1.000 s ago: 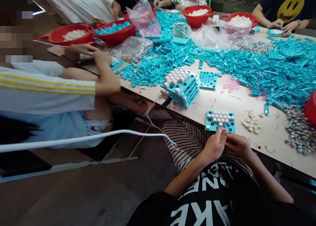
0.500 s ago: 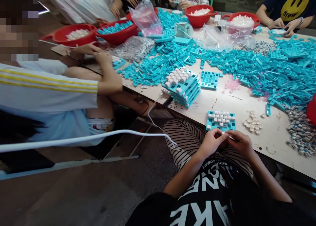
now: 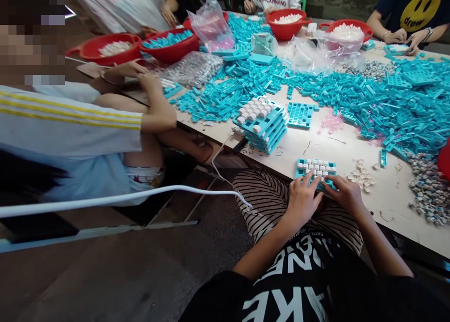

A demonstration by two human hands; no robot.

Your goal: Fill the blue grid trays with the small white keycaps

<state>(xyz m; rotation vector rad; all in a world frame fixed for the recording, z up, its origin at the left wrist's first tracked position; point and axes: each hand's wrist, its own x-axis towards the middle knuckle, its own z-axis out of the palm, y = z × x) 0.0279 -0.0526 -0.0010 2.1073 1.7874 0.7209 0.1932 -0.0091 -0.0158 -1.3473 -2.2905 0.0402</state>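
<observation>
A small turquoise keyboard base (image 3: 300, 170) with rows of white keycaps (image 3: 316, 165) lies at the table's near edge. My left hand (image 3: 303, 195) rests on its front left part, fingers stretched and spread over the caps. At the front right, my right hand (image 3: 346, 195) has its thumb and forefinger together at a white keycap (image 3: 322, 179), partly covered by the fingertips. Loose cream keycaps (image 3: 362, 176) lie right of the base. Behind and to the left stands a stack of turquoise bases (image 3: 267, 130), the top one bearing white caps.
Turquoise plastic parts (image 3: 372, 99) are heaped across the table. Small switches (image 3: 427, 190) lie at right, pink bits (image 3: 330, 121) mid-table. Red bowls (image 3: 284, 29) and clear bags (image 3: 305, 55) stand behind. A co-worker (image 3: 70, 120) sits at left; a white cable (image 3: 123, 198) crosses in front.
My hands have moved from in front of the keyboard base, where they held a white keycap between them, forward onto it. The left fingers have spread over the caps.
</observation>
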